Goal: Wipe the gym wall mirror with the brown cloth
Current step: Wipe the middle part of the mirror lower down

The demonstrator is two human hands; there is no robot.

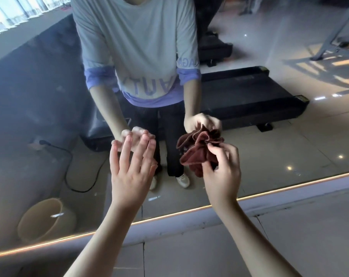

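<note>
While the right hand [221, 176] pinches the bunched brown cloth [197, 154], the mirror [49, 96] stands just beyond.
Thumb and fingertips [209, 145] curl round the cloth, which spills up and left of the grip toward the mirror; the left hand [131, 168], flat-fingered and empty, reaches out to the grip's left, tips close to the mirror.
</note>
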